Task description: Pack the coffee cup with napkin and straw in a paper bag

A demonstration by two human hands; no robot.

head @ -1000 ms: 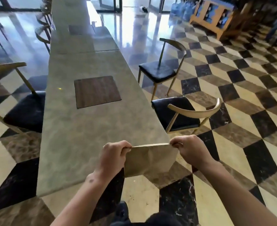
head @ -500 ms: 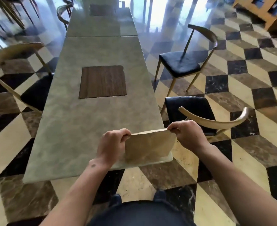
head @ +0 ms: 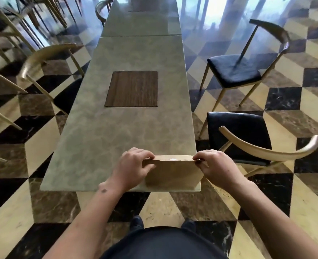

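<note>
Both hands pinched shut on one thing: left hand point(head: 131, 166) and right hand point(head: 217, 168) gripped the top corners of the flat brown paper bag point(head: 172, 174), upright at the long grey marble table's point(head: 128, 131) near edge, probably to open its mouth. No cup, napkin or straw visible.

Head camera, one wide view, facing forward and down.
It looks from standing height along the long marble table point(head: 102, 139), whose near end sits close below; chairs and checkered floor point(head: 173, 208) fill both sides.
</note>
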